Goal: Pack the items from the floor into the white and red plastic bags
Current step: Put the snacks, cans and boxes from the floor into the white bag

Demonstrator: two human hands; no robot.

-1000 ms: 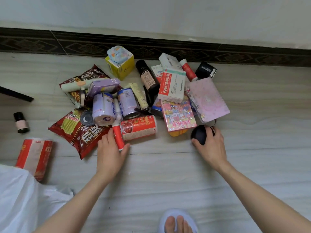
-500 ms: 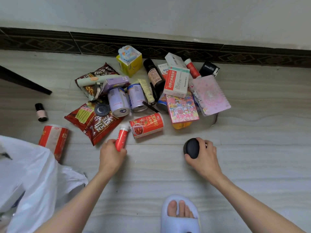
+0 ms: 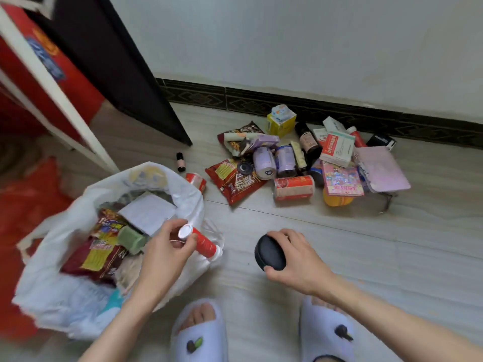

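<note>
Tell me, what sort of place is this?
Probably a room in a home. A person in slippers packs household odds and ends from a tiled floor into a white plastic bag, beside a plain wall with a patterned dark skirting.

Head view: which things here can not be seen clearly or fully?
- White bag: its lower contents, hidden by the snack packets on top and by the left hand; motion blur.
- Red bag: only a blurred red shape at the left edge.
- Black round case: far side hidden by the right hand.
- Pile: print too small to read.
</note>
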